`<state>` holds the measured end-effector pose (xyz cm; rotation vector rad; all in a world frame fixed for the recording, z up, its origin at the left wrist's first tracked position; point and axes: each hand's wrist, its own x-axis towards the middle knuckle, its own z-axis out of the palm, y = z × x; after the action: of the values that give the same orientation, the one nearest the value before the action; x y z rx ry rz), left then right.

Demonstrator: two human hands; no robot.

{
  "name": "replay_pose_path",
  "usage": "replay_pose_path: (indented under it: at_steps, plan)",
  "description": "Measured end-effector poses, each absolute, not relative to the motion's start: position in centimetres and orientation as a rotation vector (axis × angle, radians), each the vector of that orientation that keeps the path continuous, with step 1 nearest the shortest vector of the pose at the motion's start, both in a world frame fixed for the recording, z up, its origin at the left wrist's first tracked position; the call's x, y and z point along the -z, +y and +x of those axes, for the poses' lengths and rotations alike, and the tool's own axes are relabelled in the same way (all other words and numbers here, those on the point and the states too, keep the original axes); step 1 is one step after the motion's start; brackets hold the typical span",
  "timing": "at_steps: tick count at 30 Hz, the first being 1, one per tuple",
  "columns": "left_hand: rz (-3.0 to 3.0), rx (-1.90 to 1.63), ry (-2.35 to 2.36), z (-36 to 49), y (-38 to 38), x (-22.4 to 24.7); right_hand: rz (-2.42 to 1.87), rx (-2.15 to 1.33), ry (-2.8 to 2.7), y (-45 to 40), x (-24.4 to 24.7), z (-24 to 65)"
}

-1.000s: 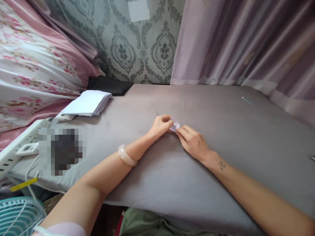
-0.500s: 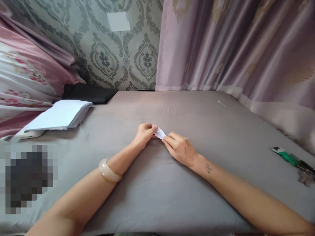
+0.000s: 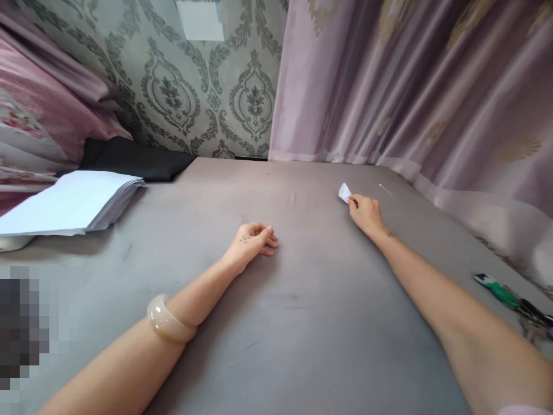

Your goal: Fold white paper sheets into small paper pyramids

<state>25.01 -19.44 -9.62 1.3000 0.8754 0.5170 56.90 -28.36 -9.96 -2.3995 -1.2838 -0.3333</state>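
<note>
A small folded piece of white paper (image 3: 344,192) is pinched in my right hand (image 3: 366,213) by its lower right corner. That hand is at the far right part of the grey-covered surface (image 3: 285,323), and the paper points up and left from the fingertips. My left hand (image 3: 253,242) rests near the middle of the surface, its fingers loosely curled and a little apart, with nothing visible in them. A pale bangle (image 3: 168,323) circles my left forearm.
A thick stack of white paper (image 3: 71,199) lies at the left, in front of a black folded item (image 3: 133,161). A thin white stick (image 3: 386,189) lies beyond my right hand. Keys with a green-handled piece (image 3: 503,294) are at the right edge. Curtains (image 3: 345,86) hang behind.
My left hand has let go of the folded paper and stays near the middle. My right hand has carried the paper away, to the right and farther back.
</note>
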Motion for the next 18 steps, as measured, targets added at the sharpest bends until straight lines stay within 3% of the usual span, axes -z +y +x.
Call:
replay_pose_path:
  at_steps: [18]
  plan:
    - [1.31,-0.509,0.86,25.1,-19.2,9.8,-2.447,0.158,-0.965,-28.9,8.9,55.9]
